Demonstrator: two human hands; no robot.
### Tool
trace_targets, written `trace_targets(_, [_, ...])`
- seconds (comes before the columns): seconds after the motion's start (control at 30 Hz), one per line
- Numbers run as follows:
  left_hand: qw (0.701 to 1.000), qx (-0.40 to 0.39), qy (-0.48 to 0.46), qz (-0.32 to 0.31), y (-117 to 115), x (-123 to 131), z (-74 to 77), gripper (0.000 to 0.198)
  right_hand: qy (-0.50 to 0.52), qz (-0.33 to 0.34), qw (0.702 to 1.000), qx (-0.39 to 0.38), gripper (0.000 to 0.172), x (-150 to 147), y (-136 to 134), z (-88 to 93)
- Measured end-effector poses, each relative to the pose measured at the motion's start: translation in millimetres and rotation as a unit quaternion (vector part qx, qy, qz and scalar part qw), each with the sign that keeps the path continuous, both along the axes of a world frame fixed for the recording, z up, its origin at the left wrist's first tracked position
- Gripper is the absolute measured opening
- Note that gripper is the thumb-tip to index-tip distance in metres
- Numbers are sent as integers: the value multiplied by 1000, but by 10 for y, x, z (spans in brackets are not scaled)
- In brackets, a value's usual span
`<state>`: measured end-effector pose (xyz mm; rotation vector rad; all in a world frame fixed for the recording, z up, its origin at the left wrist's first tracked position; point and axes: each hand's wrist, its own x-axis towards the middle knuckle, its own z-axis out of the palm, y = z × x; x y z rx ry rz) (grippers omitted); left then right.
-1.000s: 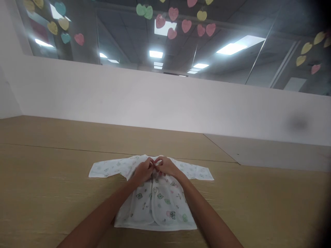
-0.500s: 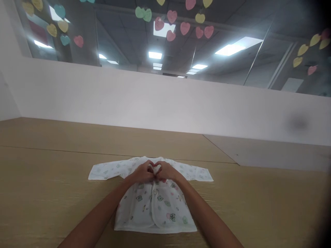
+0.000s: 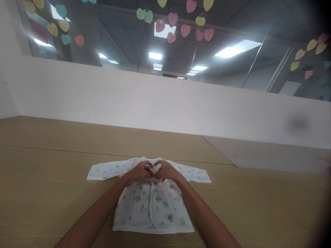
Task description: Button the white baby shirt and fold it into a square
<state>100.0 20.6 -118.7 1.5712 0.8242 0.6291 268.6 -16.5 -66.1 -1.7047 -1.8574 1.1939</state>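
Note:
A small white baby shirt with a printed pattern of little animals and leaves lies face up on the table, its sleeves spread to both sides. My left hand and my right hand meet at the upper front opening, just below the collar. Both have bent fingers, with thumbs and fingertips pinching the cloth edges there. What exactly sits between the fingertips is hidden. Lower on the front strip, a round button shows.
The wood-toned table has a seam running across it behind the shirt. A grey panel adjoins at the right. Beyond stands a white low wall, topped by glass with heart-shaped sticky notes.
My fingers have shifted slightly at the shirt's front opening, and both hands remain there. The shirt appears a little further left as the view moves slightly.

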Motion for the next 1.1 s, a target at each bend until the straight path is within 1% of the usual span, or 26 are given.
trace_targets(0.13, [1000,2,8,-11,46,-4,-31,40,10,31,999,-14,63,9,1,-5])
trace_targets(0.2, [1000,7,9,-15,60,-3,-51,42,8,39,999,-14,64,-3,0,-17])
trace_targets(0.4, [999,19,-28,-29,70,-31,-50,38,13,22,1000,10,60,-13,30,-87])
trace_targets(0.53, [999,25,-15,-34,59,-45,-27,35,-8,31,999,34,53,-3,47,-128])
trace_targets(0.63, [999,26,-20,-37,56,-22,-36,31,-59,31,996,61,52,-22,1,-50])
trace_targets(0.73, [999,36,9,-21,39,9,-24,27,-143,14,983,112,56,-80,-103,124])
trace_targets(0.77, [999,39,30,-15,25,14,-2,27,-172,11,977,123,53,-107,-146,186])
trace_targets(0.8, [998,38,52,-14,4,13,32,29,-200,13,972,125,46,-136,-188,242])
trace_targets(0.87, [996,18,88,-28,-55,-1,132,34,-249,37,962,101,24,-193,-266,318])
trace_targets(0.9, [993,-1,106,-44,-91,-11,194,38,-267,61,959,78,15,-216,-296,335])
trace_targets(0.93, [990,-17,124,-61,-128,-18,258,43,-278,90,955,50,12,-234,-319,337])
trace_targets(1.0, [982,-20,162,-94,-202,-22,377,49,-279,148,949,-8,14,-252,-340,306])
trace_targets(1.03, [977,-9,183,-108,-235,-18,425,50,-271,169,947,-32,14,-252,-339,281])
trace_targets(1.1, [968,29,218,-125,-288,0,490,43,-250,190,947,-60,12,-238,-318,230])
